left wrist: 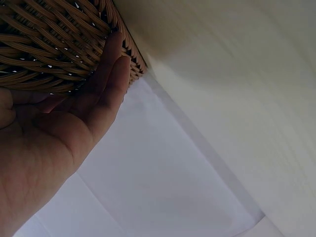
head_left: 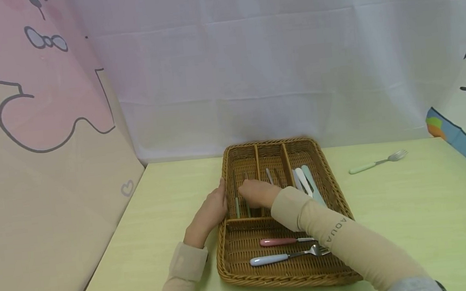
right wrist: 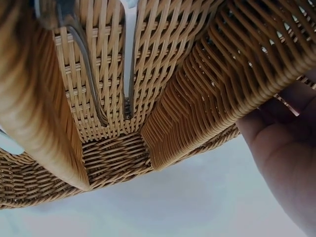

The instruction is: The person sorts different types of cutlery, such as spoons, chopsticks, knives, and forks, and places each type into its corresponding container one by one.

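A brown wicker cutlery basket (head_left: 290,283) stands on the table, divided into compartments. My left hand (head_left: 210,209) rests against its left outer side, fingers extended along the weave, as the left wrist view shows. Inside the far left compartment, my right hand (head_left: 259,192) reaches down with bent fingers over a thin utensil with a green handle (head_left: 248,210). Its fingertips are hidden, and I cannot tell whether they pinch it. Parallel to it, on the left, lies another green-handled utensil (head_left: 237,207). In the right wrist view the right fingers pass behind a woven divider (right wrist: 197,123).
In the front compartment lie a red-handled utensil (head_left: 278,241) and a fork with a pale blue handle (head_left: 270,259). White and mint handles (head_left: 306,176) fill the far right compartment. A fork with a light green handle (head_left: 363,168) lies on the table, right of the basket.
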{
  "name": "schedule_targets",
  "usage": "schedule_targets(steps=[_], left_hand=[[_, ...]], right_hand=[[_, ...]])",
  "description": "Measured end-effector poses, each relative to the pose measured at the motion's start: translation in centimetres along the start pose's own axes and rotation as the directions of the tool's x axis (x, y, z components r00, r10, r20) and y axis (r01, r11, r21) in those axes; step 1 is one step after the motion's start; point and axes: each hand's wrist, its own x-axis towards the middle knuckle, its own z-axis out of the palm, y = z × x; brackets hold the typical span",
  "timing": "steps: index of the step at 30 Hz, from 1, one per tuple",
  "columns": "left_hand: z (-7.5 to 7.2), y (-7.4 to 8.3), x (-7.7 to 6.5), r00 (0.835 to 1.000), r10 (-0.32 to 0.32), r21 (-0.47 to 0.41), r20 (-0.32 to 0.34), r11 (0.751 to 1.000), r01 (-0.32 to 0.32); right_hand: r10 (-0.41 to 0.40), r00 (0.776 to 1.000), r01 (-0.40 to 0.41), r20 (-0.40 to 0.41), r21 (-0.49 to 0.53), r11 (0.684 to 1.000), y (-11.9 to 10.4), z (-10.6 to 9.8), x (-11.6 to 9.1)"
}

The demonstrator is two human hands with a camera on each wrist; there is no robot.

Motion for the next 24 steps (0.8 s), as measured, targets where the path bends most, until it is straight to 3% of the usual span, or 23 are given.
schedule_targets(steps=[9,24], left_hand=[[0.0,0.0,0.1,1.0,-0.004,-0.008,0.0,1.0,0.004],[-0.1,0.2,0.1,1.0,-0.003,-0.021,0.015,1.0,0.004]], right_hand=[[-0.042,0.996,0.042,-0.073,-0.001,0.999,0.4,-0.9,-1.0],[-0.035,0.951,0.033,-0.307,-0.012,0.999,4.5,-2.2,-3.6]])
